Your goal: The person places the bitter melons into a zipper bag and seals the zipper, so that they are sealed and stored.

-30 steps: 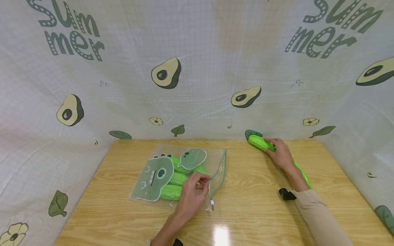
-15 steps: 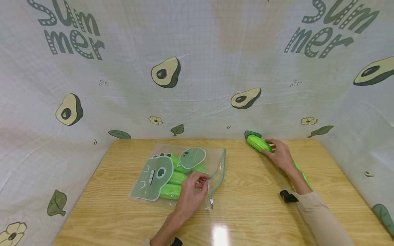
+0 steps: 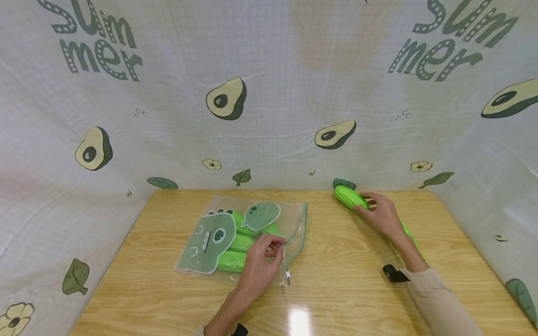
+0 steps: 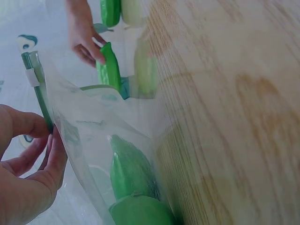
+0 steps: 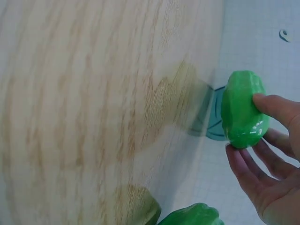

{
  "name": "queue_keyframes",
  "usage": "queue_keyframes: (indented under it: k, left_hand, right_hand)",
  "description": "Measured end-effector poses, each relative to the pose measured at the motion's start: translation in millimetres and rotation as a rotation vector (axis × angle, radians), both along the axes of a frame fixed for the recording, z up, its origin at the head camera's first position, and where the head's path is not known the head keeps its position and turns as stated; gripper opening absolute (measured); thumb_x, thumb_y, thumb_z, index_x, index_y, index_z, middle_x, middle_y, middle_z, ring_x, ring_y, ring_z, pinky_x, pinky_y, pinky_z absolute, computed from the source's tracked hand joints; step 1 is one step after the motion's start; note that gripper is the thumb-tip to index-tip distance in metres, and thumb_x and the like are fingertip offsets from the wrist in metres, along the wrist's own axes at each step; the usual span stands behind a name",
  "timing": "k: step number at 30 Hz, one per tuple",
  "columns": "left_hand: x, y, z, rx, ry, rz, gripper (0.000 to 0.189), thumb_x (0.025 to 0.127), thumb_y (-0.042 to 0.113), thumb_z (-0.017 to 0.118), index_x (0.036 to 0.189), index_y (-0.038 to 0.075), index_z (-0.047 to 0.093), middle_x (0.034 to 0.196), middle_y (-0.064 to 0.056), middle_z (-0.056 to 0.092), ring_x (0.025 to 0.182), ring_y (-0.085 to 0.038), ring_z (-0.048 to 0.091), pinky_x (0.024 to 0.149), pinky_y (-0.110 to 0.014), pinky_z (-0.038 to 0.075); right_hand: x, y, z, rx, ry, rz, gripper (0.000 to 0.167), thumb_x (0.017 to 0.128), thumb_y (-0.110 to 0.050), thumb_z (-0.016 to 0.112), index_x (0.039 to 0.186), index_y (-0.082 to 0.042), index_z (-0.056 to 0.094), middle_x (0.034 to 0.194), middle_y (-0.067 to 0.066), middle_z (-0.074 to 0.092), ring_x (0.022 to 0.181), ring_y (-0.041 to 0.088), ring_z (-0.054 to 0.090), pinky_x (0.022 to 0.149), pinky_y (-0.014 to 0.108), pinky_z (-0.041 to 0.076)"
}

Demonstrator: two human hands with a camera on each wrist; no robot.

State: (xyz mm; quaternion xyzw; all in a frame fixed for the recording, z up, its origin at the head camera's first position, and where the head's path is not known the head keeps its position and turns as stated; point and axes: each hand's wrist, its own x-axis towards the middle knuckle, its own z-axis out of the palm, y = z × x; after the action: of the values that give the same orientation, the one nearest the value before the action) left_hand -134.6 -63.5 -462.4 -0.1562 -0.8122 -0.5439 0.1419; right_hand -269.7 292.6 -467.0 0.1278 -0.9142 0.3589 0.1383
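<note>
A clear zip bag (image 3: pixel 294 224) with a green monster print lies on the table's left half, with several green ridged cucumbers (image 3: pixel 232 261) inside. My left hand (image 3: pixel 261 263) pinches the bag's top layer near the zip opening; in the left wrist view, the thumb and fingertips (image 4: pixel 55 140) meet on the edge below the white slider (image 4: pixel 32 77). At the back right, my right hand (image 3: pixel 380 214) grips another green cucumber (image 3: pixel 350 197) by its near end. The right wrist view has this cucumber (image 5: pixel 243 110) between thumb and fingers, seemingly just off the table.
One more green cucumber (image 3: pixel 407 233) lies on the table, partly hidden by the right forearm. The wooden table (image 3: pixel 336 289) ends at the back against a hanging cloth (image 3: pixel 273 154) printed with avocados and leaves.
The right hand and its cucumber have shifted slightly to the left. My left hand keeps its pinch on the bag with hardly any motion.
</note>
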Motion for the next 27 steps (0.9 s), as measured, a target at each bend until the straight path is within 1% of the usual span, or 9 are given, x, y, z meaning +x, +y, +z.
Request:
queue_keyframes:
  k: [5, 9, 17, 27]
  left_hand:
    - [-0.3, -0.3, 0.3, 0.005, 0.0, 0.001, 0.018, 0.09, -0.01, 0.066, 0.103, 0.001, 0.071, 0.096, -0.005, 0.066, 0.084, -0.017, 0.066, 0.072, -0.024, 0.061]
    - [-0.6, -0.4, 0.1, 0.005, 0.003, 0.001, 0.017, 0.09, -0.011, 0.066, 0.102, 0.001, 0.071, 0.095, -0.005, 0.066, 0.084, -0.017, 0.066, 0.072, -0.024, 0.061]
    - [-1.2, 0.4, 0.2, 0.006, 0.011, 0.001, 0.018, 0.09, -0.012, 0.066, 0.102, 0.0, 0.071, 0.094, -0.006, 0.066, 0.083, -0.017, 0.066, 0.071, -0.024, 0.061]
    - [-1.5, 0.7, -1.1, 0.011, 0.008, -0.004, 0.018, 0.089, -0.012, 0.066, 0.102, 0.0, 0.071, 0.094, -0.005, 0.066, 0.083, -0.017, 0.065, 0.071, -0.024, 0.061]
  right_hand:
    - [3.8, -3, -0.5, -0.023, 0.015, 0.01, 0.045, 0.092, -0.008, 0.078, 0.129, 0.01, 0.062, 0.125, 0.032, 0.063, 0.102, 0.048, 0.066, 0.081, 0.055, 0.059]
    - [7.2, -6, -0.9, -0.038, 0.016, 0.013, 0.045, 0.091, -0.007, 0.078, 0.129, 0.01, 0.062, 0.125, 0.032, 0.064, 0.103, 0.048, 0.066, 0.082, 0.053, 0.06]
    - [15.3, -9, 2.9, -0.059, 0.015, 0.022, 0.044, 0.091, -0.007, 0.078, 0.129, 0.01, 0.062, 0.124, 0.032, 0.063, 0.104, 0.048, 0.066, 0.082, 0.052, 0.06]
    - [26.3, -8, 3.1, -0.051, -0.014, 0.003, 0.045, 0.092, -0.01, 0.078, 0.13, 0.008, 0.063, 0.127, 0.03, 0.063, 0.107, 0.046, 0.066, 0.084, 0.048, 0.06]
